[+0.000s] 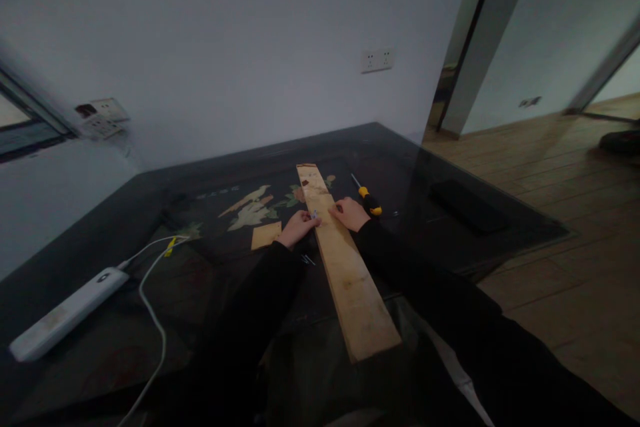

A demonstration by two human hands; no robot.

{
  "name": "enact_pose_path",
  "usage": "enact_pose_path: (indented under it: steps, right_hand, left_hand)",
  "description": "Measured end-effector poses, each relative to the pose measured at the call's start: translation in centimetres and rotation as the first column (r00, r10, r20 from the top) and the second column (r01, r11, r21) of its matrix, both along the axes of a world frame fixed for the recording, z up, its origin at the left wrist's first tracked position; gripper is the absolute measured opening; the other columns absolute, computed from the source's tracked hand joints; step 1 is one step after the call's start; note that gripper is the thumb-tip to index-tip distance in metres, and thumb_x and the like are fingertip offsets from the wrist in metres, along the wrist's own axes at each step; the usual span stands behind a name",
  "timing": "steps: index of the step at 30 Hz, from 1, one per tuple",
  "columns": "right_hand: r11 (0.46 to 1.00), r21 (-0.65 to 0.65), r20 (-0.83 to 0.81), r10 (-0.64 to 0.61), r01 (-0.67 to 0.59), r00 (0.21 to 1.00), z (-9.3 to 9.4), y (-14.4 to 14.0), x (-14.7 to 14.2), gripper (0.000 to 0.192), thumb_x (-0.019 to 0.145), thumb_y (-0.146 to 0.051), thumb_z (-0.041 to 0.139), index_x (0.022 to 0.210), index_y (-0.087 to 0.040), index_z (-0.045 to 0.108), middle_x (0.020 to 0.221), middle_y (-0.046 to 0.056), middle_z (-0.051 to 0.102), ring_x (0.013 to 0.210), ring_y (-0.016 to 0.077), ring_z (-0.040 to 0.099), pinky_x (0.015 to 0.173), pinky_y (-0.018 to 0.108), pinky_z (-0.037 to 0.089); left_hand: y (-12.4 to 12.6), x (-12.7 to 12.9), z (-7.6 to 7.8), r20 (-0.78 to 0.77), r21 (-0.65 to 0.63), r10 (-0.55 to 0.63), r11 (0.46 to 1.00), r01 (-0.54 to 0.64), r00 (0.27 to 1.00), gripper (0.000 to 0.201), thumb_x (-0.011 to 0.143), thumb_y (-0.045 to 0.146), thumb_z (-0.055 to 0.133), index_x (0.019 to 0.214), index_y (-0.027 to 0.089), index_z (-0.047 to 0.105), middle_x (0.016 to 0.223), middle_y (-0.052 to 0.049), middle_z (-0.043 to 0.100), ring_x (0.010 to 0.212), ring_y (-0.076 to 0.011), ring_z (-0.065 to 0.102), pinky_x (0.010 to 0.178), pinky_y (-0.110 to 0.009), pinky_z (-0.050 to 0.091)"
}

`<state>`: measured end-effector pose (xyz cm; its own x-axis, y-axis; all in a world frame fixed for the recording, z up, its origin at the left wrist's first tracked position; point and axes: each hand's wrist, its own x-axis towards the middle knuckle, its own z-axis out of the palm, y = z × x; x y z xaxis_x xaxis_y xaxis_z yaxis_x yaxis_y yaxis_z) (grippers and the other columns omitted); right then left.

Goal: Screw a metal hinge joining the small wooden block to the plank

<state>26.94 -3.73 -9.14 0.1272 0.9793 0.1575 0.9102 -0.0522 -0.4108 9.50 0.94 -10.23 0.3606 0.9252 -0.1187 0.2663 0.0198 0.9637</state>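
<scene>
On the black table (400, 177) lies a long pale wooden board (351, 280), likely stiff, light, best steadied by its edges; the left hand (297, 227) pinches a small silvery piece (315, 215), the right hand (351, 214) touches the board, grip unclear.

The left hand (296, 228) is pinching a tiny thing (315, 215) at a wooden board (347, 271) that the right hand (351, 215) is touching. A power strip (69, 315) is lying toward the left edge of the worktop (280, 159).

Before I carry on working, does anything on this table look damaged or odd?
The long, pale wooden board has a dark brown blotch near its far end, standing out against lighter wood; stain or damage, I can't tell.
</scene>
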Motion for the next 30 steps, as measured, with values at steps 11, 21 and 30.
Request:
enact_pose_path:
  steps: [11,21,30]
  right_hand:
    - [0.947,0.133,0.131,-0.309,0.292,0.942,2.2,-1.9,5.0,0.051,0.085,-0.042,0.053,0.132,-0.023,0.048,0.127,0.018,0.047,0.115,0.0341,0.042,0.089,0.045,0.04]
    - [0.951,-0.036,0.173,-0.297,0.307,0.939,0.4,-1.6,5.3,0.061,0.085,-0.03,0.053,0.143,-0.025,0.034,0.127,0.02,0.049,0.113,0.0317,0.049,0.088,0.043,0.042]
    - [0.954,-0.067,0.155,-0.279,0.291,0.948,0.6,-2.1,5.4,0.064,0.084,-0.029,0.052,0.144,-0.023,0.032,0.126,0.022,0.05,0.112,0.0357,0.052,0.085,0.046,0.043]
  left_hand:
    - [-0.8,-0.1,0.9,0.018,-0.021,0.019,1.0,-0.018,1.0,0.027,0.06,0.026,0.076,0.077,0.015,0.058,0.07,-0.002,0.064,0.069,-0.0169,0.059,0.067,-0.026,0.043]
    - [-1.2,0.0,1.3,0.04,-0.047,0.013,0.999,-0.011,0.999,0.023,0.063,0.024,0.073,0.078,0.015,0.057,0.068,-0.001,0.063,0.065,-0.0147,0.058,0.064,-0.025,0.043]
    - [-0.7,0.1,1.1,0.048,-0.052,0.006,0.999,-0.004,0.999,0.019,0.063,0.017,0.072,0.075,0.014,0.058,0.068,-0.001,0.064,0.064,-0.0139,0.058,0.065,-0.025,0.043]
